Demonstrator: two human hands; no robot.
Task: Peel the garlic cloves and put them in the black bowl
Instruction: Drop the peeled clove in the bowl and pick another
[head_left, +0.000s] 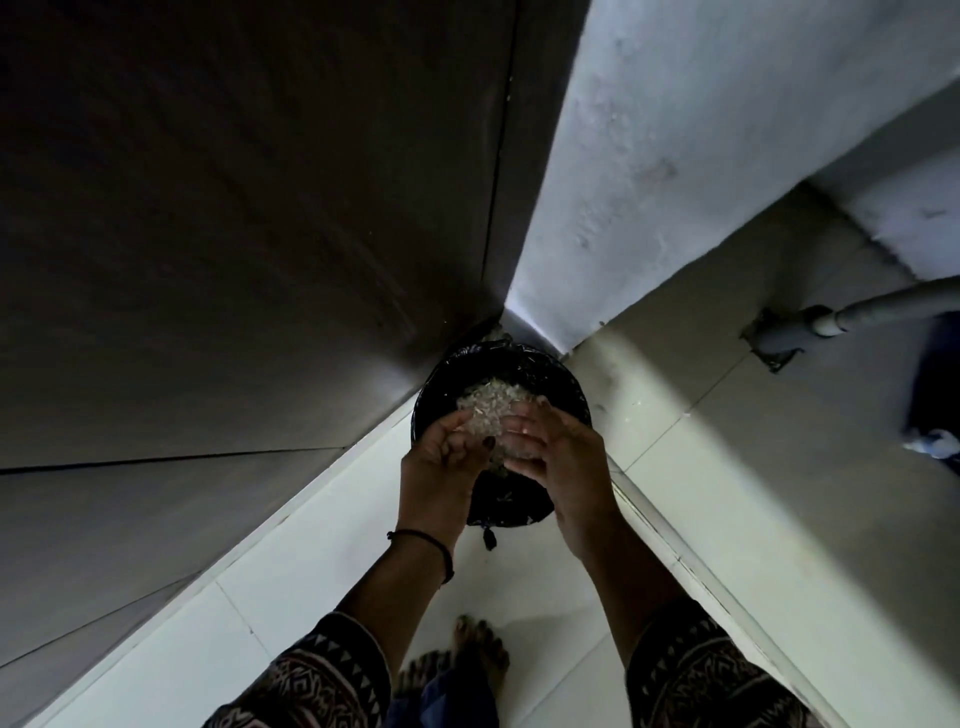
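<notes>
Head view: looks straight down into a room corner, onto a bin (558, 376) lined with a black bag at frame centre. Holds the left hand (441, 462) and right hand (563, 457) over its mouth, cupped toward each other around a pale heap of garlic peel (488, 402). Bends the left fingers (456, 423) loosely, dark-painted thumbnail against the heap; presses the right fingers (525, 422) straight and together. Cannot tell whether the peel rests in the palms or lies in the bag. Wears a black thread (434, 540) on the left wrist. Stands with a bare foot (478, 652) on pale floor tiles (311, 571), bottom centre. Shows a grey pipe (883, 306) at the right edge.
</notes>
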